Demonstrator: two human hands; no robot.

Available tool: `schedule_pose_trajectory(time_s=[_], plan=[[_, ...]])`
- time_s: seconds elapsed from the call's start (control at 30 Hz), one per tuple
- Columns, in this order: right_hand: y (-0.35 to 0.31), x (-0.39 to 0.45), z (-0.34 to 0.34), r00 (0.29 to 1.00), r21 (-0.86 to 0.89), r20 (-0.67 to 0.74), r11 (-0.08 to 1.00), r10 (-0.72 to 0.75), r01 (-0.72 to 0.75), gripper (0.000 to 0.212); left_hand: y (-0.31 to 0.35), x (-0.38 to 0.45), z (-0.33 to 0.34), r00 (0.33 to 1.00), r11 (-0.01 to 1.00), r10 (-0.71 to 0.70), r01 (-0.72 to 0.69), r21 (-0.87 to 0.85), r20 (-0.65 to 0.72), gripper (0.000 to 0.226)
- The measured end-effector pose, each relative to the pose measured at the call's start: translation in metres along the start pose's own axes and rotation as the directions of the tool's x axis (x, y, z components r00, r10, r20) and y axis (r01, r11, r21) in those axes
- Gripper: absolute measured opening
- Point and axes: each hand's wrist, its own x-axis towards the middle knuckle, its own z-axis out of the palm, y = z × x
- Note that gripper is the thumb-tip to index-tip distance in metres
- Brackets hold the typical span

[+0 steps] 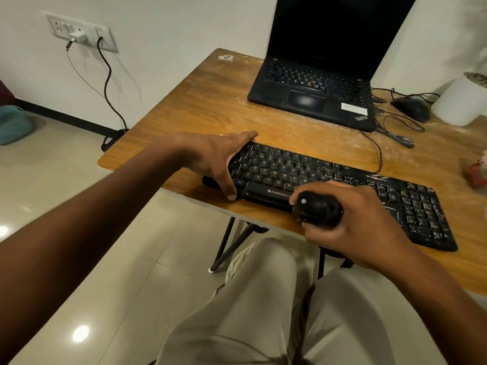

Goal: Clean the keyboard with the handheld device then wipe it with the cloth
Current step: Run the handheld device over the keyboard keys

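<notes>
Bracing the keyboard (329, 180) at the table's (210, 101) near edge with the left hand (218, 159) clasping its left end, the right hand (350, 222), wrapped tight around the handheld device (317, 208), should probably sweep slowly along each dusty row.

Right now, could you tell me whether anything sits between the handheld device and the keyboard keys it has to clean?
Nothing visible does. The right hand grips the handheld device at the keyboard's near edge, by the spacebar. The left hand holds the keyboard's left end, clear of the middle and right keys.
</notes>
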Motion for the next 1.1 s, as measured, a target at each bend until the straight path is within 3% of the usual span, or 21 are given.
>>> schedule_pose_trajectory(time_s=[0.23, 0.37, 0.57, 0.7, 0.83, 1.0, 1.1], plan=[[-0.022, 0.037, 0.039, 0.989, 0.159, -0.133, 0.983, -0.069, 0.09, 0.045, 0.0, 0.0, 0.0, 1.0, 1.0, 0.007, -0.007, -0.003, 0.004, 0.15], [-0.015, 0.034, 0.035, 0.995, 0.051, -0.062, 0.995, -0.079, 0.082, 0.048, 0.001, -0.001, 0.0, 1.0, 1.0, 0.01, -0.01, -0.003, 0.009, 0.149], [-0.013, 0.018, 0.004, 1.0, -0.065, 0.008, 0.997, 0.029, -0.028, 0.053, 0.0, -0.001, -0.001, 1.0, 1.0, 0.012, -0.012, -0.001, 0.005, 0.148], [-0.028, 0.039, 0.021, 0.994, 0.093, -0.093, 0.993, -0.059, 0.068, 0.044, -0.001, -0.001, -0.001, 1.0, 1.0, 0.013, -0.013, 0.011, 0.001, 0.151], [-0.035, 0.051, 0.048, 0.995, 0.21, -0.065, 0.973, -0.078, 0.09, 0.042, -0.002, -0.001, 0.001, 1.0, 1.0, 0.022, -0.022, -0.003, -0.005, 0.152], [-0.019, 0.036, 0.033, 0.999, -0.061, 0.034, 0.998, -0.027, 0.029, 0.051, -0.002, 0.0, 0.0, 1.0, 1.0, 0.009, -0.009, -0.01, 0.009, 0.151], [-0.021, 0.029, 0.024, 1.0, -0.119, 0.02, 0.993, 0.016, -0.014, 0.054, 0.0, -0.001, 0.0, 1.0, 1.0, 0.006, -0.006, -0.004, 0.004, 0.15]])
